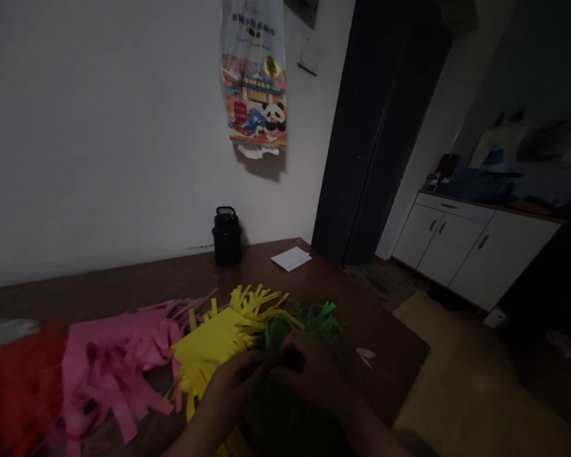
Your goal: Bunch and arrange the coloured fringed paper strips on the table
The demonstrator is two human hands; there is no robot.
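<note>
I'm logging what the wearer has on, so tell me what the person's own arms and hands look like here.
Both arms come up from the bottom edge bare: no sleeves show on either forearm. The left hand and right hand wear no gloves. No watch, ring or bracelet can be made out, though the room is dim and the fingers are too dark for fine detail.

Matt fringed paper [228, 336] on a smooth brown wooden table [171, 276].
</note>
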